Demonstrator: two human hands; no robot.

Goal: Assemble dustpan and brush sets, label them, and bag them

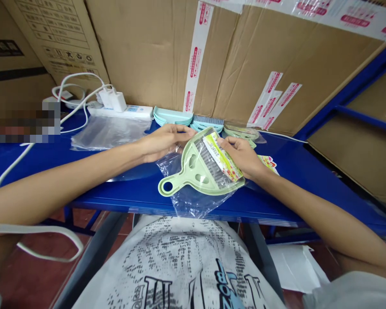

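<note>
A light green dustpan (pixel 176 182) with a grey-bristled brush (pixel 216 169) lies at an angle above the table's front edge, with clear plastic (pixel 193 204) around and below it. A yellow-green printed card (pixel 223 156) rests over the bristles. My right hand (pixel 241 154) pinches the card and the set at its upper right edge. At the dustpan's upper left, my left hand (pixel 169 141) has its fingers bent around the edge of the clear plastic; some fingertips are hidden behind the set.
Along the back of the blue table (pixel 309 176) are teal dustpans (pixel 172 116), a teal brush piece (pixel 209 122), another green set (pixel 241 132), clear bags (pixel 107 131) and a white power strip (pixel 135 111) with cables. Cardboard (pixel 148 51) stands behind.
</note>
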